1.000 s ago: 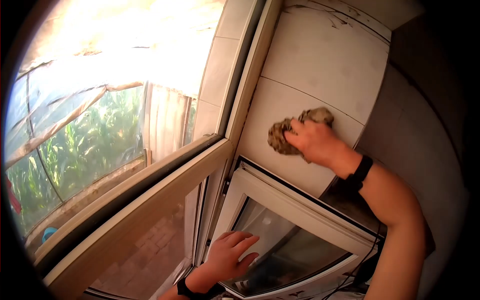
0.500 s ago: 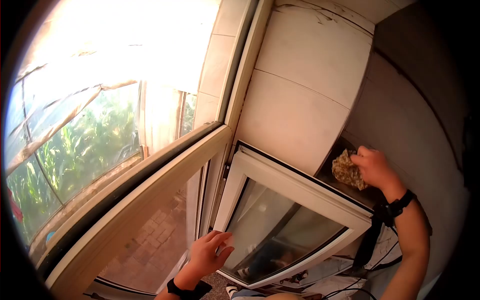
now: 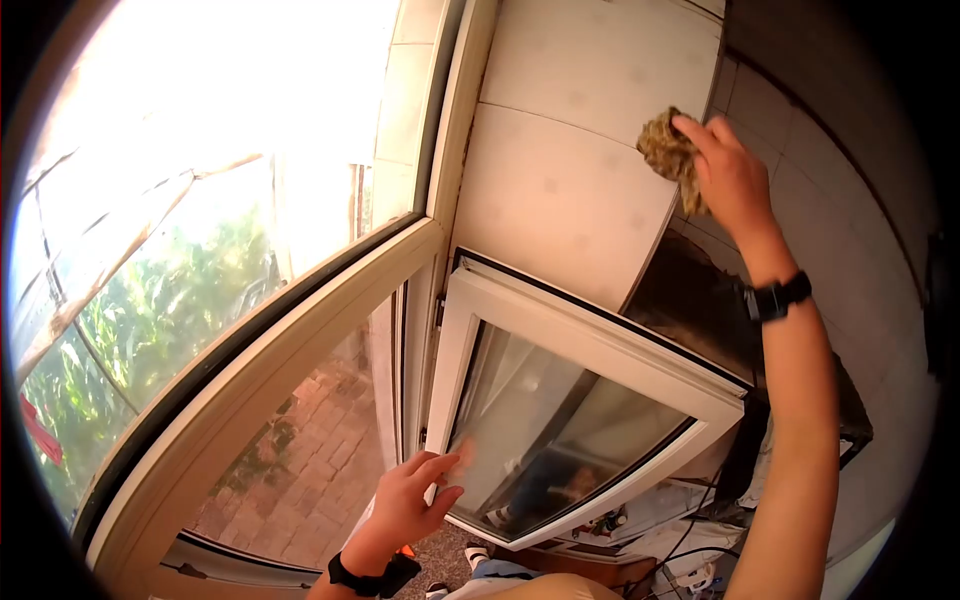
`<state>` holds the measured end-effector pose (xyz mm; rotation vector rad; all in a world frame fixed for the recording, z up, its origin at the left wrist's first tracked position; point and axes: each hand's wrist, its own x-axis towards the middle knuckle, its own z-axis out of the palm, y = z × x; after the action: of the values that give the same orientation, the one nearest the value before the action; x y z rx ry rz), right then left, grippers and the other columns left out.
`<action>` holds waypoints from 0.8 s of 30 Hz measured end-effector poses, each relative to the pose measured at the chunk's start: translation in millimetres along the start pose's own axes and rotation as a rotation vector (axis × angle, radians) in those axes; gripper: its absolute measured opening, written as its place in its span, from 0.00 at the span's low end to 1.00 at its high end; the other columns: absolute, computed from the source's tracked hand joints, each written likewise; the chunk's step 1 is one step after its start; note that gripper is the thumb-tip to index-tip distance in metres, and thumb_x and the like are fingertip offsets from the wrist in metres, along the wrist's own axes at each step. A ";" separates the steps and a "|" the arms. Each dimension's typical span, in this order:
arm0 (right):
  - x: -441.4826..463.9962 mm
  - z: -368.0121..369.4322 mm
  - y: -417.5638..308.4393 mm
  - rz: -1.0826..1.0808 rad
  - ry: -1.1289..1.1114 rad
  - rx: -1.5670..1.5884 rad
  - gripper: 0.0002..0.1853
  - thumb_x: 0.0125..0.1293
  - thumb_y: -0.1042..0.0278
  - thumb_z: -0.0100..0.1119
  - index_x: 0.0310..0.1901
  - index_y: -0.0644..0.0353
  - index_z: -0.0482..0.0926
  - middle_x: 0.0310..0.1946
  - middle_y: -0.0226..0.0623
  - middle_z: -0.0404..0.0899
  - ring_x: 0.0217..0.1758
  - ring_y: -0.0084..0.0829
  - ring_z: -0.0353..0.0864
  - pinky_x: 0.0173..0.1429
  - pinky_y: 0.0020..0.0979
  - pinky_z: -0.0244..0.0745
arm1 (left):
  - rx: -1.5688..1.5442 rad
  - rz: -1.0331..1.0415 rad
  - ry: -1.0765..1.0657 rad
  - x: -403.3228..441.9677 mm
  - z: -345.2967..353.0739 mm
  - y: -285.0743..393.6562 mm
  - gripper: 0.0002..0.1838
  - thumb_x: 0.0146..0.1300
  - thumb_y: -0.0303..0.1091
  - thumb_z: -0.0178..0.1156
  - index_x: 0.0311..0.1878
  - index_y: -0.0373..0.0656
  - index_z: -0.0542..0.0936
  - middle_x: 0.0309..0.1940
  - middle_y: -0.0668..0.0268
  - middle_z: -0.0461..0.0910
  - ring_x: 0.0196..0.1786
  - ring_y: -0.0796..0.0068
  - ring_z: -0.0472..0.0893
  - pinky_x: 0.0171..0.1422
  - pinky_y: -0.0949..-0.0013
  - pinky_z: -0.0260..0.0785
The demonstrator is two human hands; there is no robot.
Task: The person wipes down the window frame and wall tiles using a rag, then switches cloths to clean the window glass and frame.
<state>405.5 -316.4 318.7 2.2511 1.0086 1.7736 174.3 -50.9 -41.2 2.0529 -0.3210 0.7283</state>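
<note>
A crumpled brownish-green rag (image 3: pixel 667 147) is gripped in the fingers of my right hand (image 3: pixel 732 180), raised at the upper right. The rag lies over the outer edge of the tiled wall (image 3: pixel 570 190); whether it presses on the tile I cannot tell. Lower down, my left hand (image 3: pixel 412 500) is beside the frame of the inward-swung window sash (image 3: pixel 600 350). Its fingers are parted and bent a little, with nothing in them. Contact between that hand and the sash is unclear.
The fixed window frame (image 3: pixel 270 350) runs diagonally on the left, with green plants (image 3: pixel 200 280) and brick paving (image 3: pixel 300 460) outside. A dark ledge (image 3: pixel 695 300) lies behind the sash. Black cables (image 3: pixel 690 540) and clutter sit at the lower right.
My right hand has moved up with the rag, from the dark ledge to the tiled wall's edge. My left hand stays near the sash. The view has shifted slightly.
</note>
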 end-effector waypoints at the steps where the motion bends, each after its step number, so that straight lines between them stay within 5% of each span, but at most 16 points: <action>1: 10.1 11.9 15.2 -0.001 0.003 -0.004 0.19 0.63 0.79 0.54 0.53 0.47 0.81 0.39 0.37 0.77 0.38 0.46 0.81 0.40 0.43 0.77 | -0.004 -0.015 0.016 -0.2 -0.2 -2.7 0.20 0.56 0.30 0.70 0.53 0.44 0.80 0.39 0.62 0.82 0.37 0.67 0.86 0.36 0.66 0.75; 4: 12.9 45.2 31.0 -0.059 -0.033 -0.107 0.16 0.65 0.77 0.51 0.49 0.47 0.80 0.38 0.38 0.76 0.39 0.46 0.81 0.39 0.43 0.78 | -0.011 -0.060 0.070 -2.6 4.0 -15.0 0.19 0.56 0.29 0.70 0.52 0.44 0.81 0.38 0.62 0.82 0.35 0.66 0.86 0.37 0.66 0.75; 6: -17.4 54.7 13.4 -0.312 -0.182 -0.069 0.12 0.62 0.77 0.51 0.44 0.49 0.78 0.38 0.40 0.75 0.40 0.46 0.82 0.39 0.43 0.79 | -0.032 -0.078 0.093 0.5 10.9 -19.0 0.18 0.56 0.28 0.69 0.51 0.44 0.81 0.38 0.61 0.82 0.35 0.66 0.86 0.37 0.66 0.75; 10: -95.6 71.1 -20.4 -0.475 -0.519 0.036 0.05 0.60 0.72 0.53 0.37 0.50 0.76 0.40 0.38 0.74 0.40 0.45 0.82 0.38 0.42 0.80 | -0.075 -0.053 0.060 8.7 19.5 -17.7 0.17 0.57 0.28 0.69 0.51 0.43 0.81 0.39 0.61 0.82 0.35 0.66 0.86 0.36 0.67 0.75; 16: -134.3 63.0 17.6 -0.512 -1.047 -0.068 0.10 0.60 0.69 0.56 0.38 0.47 0.87 0.39 0.38 0.79 0.42 0.42 0.83 0.43 0.41 0.79 | -0.086 -0.078 -0.014 0.4 17.5 -6.5 0.19 0.57 0.30 0.70 0.52 0.43 0.80 0.40 0.61 0.82 0.35 0.68 0.86 0.32 0.67 0.75; 19: -119.7 25.7 33.0 -0.339 -0.977 -0.042 0.12 0.58 0.76 0.58 0.40 0.51 0.87 0.40 0.41 0.79 0.42 0.44 0.83 0.45 0.42 0.78 | -0.073 -0.079 -0.005 -10.7 19.2 -25.7 0.18 0.58 0.31 0.69 0.52 0.43 0.80 0.40 0.62 0.83 0.35 0.69 0.86 0.33 0.67 0.75; 21: -106.5 2.6 35.8 -0.006 -0.711 0.253 0.14 0.57 0.81 0.58 0.43 0.57 0.85 0.40 0.43 0.79 0.42 0.45 0.82 0.46 0.41 0.76 | -0.051 -0.052 0.005 -7.7 20.2 -28.2 0.18 0.59 0.31 0.69 0.52 0.44 0.81 0.40 0.62 0.83 0.35 0.68 0.86 0.34 0.67 0.75; 24: -81.1 -25.2 33.8 0.131 -0.514 0.426 0.13 0.59 0.80 0.58 0.46 0.61 0.83 0.39 0.44 0.78 0.41 0.45 0.80 0.47 0.38 0.75 | -0.057 -0.063 -0.012 -2.8 19.3 -21.9 0.17 0.59 0.32 0.69 0.52 0.44 0.81 0.40 0.62 0.83 0.34 0.68 0.86 0.35 0.68 0.75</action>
<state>389.4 -395.1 275.0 2.8635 1.2214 0.9705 189.9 -54.9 -65.8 2.0054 -0.2800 0.6615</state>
